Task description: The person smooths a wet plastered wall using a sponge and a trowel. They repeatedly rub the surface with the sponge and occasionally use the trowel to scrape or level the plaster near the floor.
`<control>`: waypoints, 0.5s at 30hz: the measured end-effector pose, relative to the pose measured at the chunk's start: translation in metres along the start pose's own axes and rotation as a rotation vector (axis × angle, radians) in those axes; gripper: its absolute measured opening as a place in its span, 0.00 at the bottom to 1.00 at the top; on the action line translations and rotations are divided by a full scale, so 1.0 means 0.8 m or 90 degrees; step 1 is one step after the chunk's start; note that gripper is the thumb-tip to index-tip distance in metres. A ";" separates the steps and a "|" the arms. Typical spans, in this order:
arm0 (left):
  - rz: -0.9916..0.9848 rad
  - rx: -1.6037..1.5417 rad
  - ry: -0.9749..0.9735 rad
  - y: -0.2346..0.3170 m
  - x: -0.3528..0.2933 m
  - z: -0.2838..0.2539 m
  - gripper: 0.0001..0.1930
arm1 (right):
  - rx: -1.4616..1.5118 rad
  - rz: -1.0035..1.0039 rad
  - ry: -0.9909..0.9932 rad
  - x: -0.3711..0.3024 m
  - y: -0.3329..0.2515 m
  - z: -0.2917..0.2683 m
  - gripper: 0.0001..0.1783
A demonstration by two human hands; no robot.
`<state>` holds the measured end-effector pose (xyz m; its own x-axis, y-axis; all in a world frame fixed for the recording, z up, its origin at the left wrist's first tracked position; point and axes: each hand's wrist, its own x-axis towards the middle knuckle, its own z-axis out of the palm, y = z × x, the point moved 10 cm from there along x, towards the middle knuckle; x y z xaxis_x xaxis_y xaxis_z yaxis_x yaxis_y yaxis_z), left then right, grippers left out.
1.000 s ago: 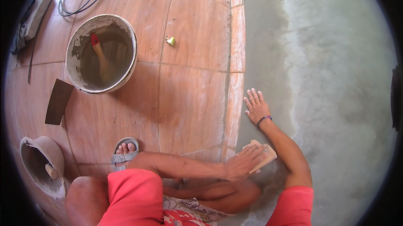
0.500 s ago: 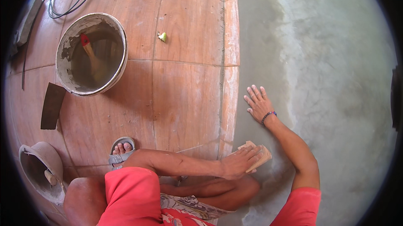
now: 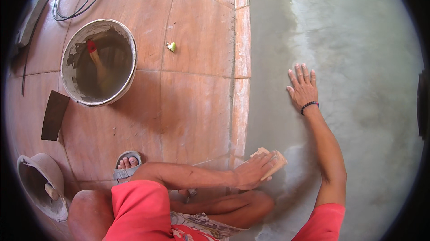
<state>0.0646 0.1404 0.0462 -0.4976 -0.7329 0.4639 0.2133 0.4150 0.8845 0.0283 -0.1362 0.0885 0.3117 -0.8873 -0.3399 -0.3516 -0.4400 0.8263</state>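
My left hand (image 3: 254, 170) reaches across from the left and lies over a flat tan pad (image 3: 281, 161), with its fingers bent round the top. The pad rests on the damp grey cement strip (image 3: 268, 120) close to the tile edge; whether it is sponge or another material I cannot tell. Farther ahead and to the right, my right hand (image 3: 303, 89) is laid palm down on the cement floor (image 3: 358, 120). Its fingers are spread and it holds nothing. A dark beaded bracelet circles that wrist.
On the reddish tiles (image 3: 197, 111) stands a bucket (image 3: 66, 68) of murky water with a red-tipped brush (image 3: 95, 55) in it. A dark flat piece (image 3: 54, 115), a tipped grey pail (image 3: 49, 169), a small green-white scrap (image 3: 171, 46) and looped cable (image 3: 67, 17) lie around.
My right hand has slid forward and to the right over the cement, away from the tile edge. My left hand stays on the pad in nearly the same place.
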 end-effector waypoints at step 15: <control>-0.062 -0.046 0.351 -0.086 0.042 -0.105 0.35 | -0.231 0.335 0.203 -0.471 0.352 -0.242 0.26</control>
<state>0.1043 0.0419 0.0053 -0.0090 -0.9471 0.3208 0.2557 0.3079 0.9164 -0.0171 0.1011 0.5365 0.4432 -0.8616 0.2475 -0.2270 0.1592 0.9608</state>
